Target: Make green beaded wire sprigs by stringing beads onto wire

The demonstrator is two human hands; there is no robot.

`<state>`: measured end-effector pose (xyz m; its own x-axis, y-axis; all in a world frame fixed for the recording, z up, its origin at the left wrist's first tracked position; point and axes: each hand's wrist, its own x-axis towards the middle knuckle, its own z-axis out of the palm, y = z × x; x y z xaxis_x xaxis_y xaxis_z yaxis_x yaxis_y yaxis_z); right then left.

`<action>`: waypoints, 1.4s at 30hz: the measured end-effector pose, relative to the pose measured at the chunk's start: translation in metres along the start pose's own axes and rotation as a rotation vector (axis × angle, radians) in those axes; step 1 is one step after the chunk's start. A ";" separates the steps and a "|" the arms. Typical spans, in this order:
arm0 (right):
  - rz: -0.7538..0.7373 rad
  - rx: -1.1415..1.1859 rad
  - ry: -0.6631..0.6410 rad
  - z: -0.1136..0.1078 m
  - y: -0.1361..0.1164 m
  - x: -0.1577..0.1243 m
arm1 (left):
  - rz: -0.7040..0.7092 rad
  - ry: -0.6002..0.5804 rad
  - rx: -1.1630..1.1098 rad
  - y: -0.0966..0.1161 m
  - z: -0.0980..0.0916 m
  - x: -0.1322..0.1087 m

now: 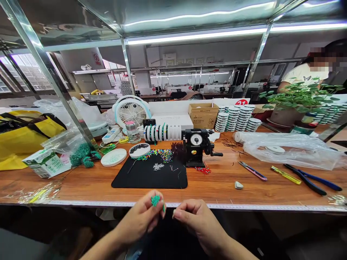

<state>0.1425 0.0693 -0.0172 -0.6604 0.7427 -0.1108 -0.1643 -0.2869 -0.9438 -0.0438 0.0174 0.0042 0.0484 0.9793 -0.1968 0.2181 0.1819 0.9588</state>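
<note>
Just in front of the bench's near edge, my left hand (145, 215) is closed around a small bundle of green cord (155, 200), its coils showing between thumb and fingers. A short green end hangs at the fingertips. To its right, my right hand (196, 218) makes a pinch, thumb against forefinger; whatever thin thing may be in it is too small to make out. Beyond both hands lies a black mat (151, 177) with multicoloured beads (164, 155), a pile of small silvery pieces (158, 166) and a few pins (173, 168).
Behind the mat stands a black hand-crank winder (196, 144) carrying white spools (162, 133). White dishes (114, 157) sit left. Snips (252, 171), a yellow cutter (286, 175) and pliers (311, 178) lie right. Stacked spools (235, 117) and a person (305, 74) are farther back.
</note>
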 end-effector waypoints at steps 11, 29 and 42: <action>-0.219 -0.402 0.161 0.019 0.013 -0.012 | -0.149 0.197 -0.878 -0.019 0.050 -0.028; -0.516 -0.726 0.246 0.025 0.017 -0.014 | -0.170 0.276 -0.930 -0.025 0.054 -0.030; -0.536 -0.757 0.210 0.022 0.016 -0.017 | -0.134 0.285 -0.911 -0.030 0.053 -0.030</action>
<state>0.1346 0.0388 -0.0239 -0.4774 0.7765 0.4113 0.1603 0.5372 -0.8281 0.0004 -0.0218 -0.0292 -0.1863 0.9084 -0.3744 -0.6418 0.1761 0.7464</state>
